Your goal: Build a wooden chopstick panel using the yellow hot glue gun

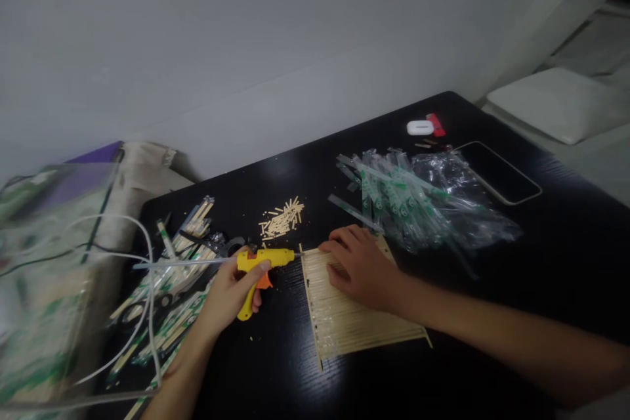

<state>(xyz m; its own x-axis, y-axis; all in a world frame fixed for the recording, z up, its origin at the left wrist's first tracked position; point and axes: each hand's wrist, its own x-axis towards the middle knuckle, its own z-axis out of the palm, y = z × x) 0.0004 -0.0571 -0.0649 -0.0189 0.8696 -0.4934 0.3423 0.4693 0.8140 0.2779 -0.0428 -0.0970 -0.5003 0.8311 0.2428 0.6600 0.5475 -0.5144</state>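
My left hand (229, 292) is wrapped round a yellow hot glue gun (270, 257) with an orange trigger. A long clear glue stick (189, 263) juts from the gun's back. The nozzle points right, at the upper left corner of a flat panel of thin wooden sticks (364, 325) laid side by side; whether it touches cannot be told. On the panel's upper part rests my right hand (357, 266), fingers spread and bent, some fingertips hidden. A strip edges the panel's left side, with dark spots along it.
Short cut stick pieces (283, 218) lie behind the panel. Torn clear wrappers (398, 193), a phone (497, 174) and a white case (420, 127) are at the right. Wrapped chopsticks (182, 321), scissors (165, 302) and a looping white cable (151, 315) are at the left.
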